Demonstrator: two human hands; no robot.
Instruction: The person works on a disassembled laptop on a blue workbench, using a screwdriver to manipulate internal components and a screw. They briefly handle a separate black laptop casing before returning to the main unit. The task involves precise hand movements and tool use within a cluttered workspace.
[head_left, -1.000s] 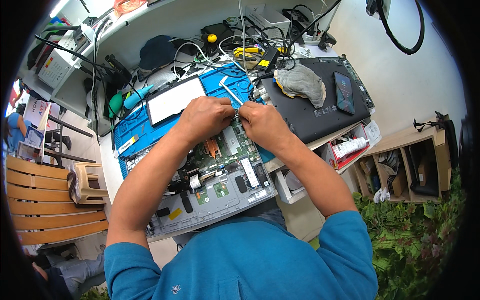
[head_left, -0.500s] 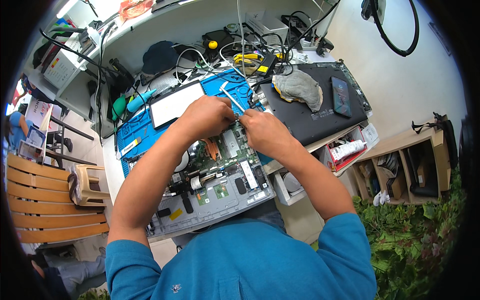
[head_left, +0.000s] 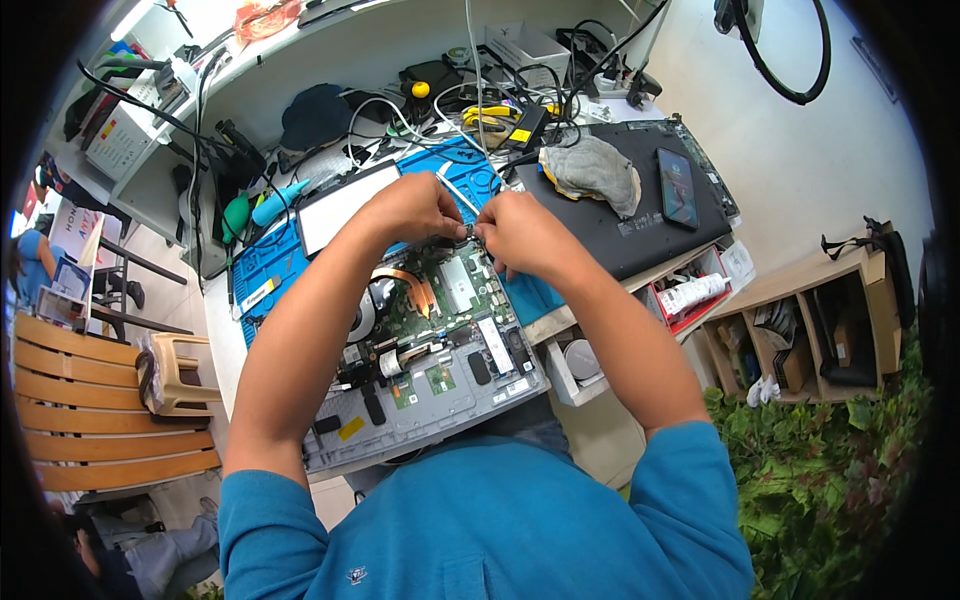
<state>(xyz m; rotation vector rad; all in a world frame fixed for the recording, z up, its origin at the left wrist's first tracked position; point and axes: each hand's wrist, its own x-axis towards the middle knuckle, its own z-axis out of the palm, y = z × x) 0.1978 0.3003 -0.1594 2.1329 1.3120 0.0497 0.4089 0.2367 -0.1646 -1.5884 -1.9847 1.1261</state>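
Observation:
An opened laptop base [head_left: 450, 385] lies in front of me, its green circuit board [head_left: 440, 300], copper heat pipe [head_left: 420, 295] and round fan bared. Over its far edge, near the right corner, my left hand [head_left: 420, 212] pinches at a small dark part that I cannot make out. Close beside it, my right hand [head_left: 525, 232] has its thumb and forefinger pressed together at the same spot, its other fingers curled. What lies between the fingertips is too small to name. A thin white strip [head_left: 458, 196] shows behind and between the hands.
Right of the hands, a dark laptop [head_left: 625, 245] carries a grey glove [head_left: 595, 172] and a phone [head_left: 678, 188]. A blue mat [head_left: 275, 262] lies beneath the work, with a white-faced panel [head_left: 345, 210] on it. Tangled cables and a cap [head_left: 318, 117] crowd the back.
Both hands have shifted slightly at the laptop's far edge. My left hand has lifted a little, baring more of the heat pipe, and the fingers of my right hand have opened out below its pinch.

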